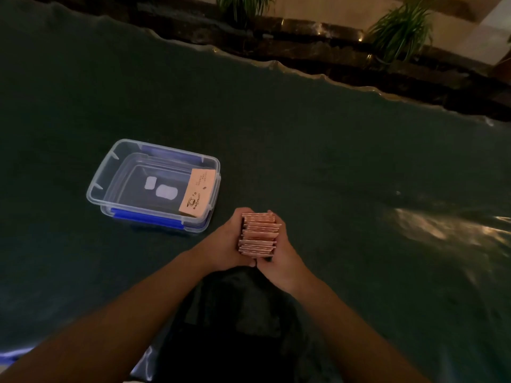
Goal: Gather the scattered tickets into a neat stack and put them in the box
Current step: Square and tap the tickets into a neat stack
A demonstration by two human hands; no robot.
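Note:
A thick stack of pinkish-tan tickets point(258, 234) stands on edge on the dark green table, pressed between both palms. My left hand point(228, 243) clasps its left side and my right hand point(284, 254) its right side; my thumbs meet at the near end. The stack's edges are slightly uneven. To the left stands a clear plastic box point(116, 167) with blue clips and no lid. One ticket point(197, 192) with a printed cup logo leans inside against the box's right wall.
The green table point(345, 161) stretches far and right, with a wavy far edge. Beyond it are a dark stone ledge and potted plants point(401, 29). A blue and clear lid edge point(11, 357) shows at the bottom left. Light glare lies on the right.

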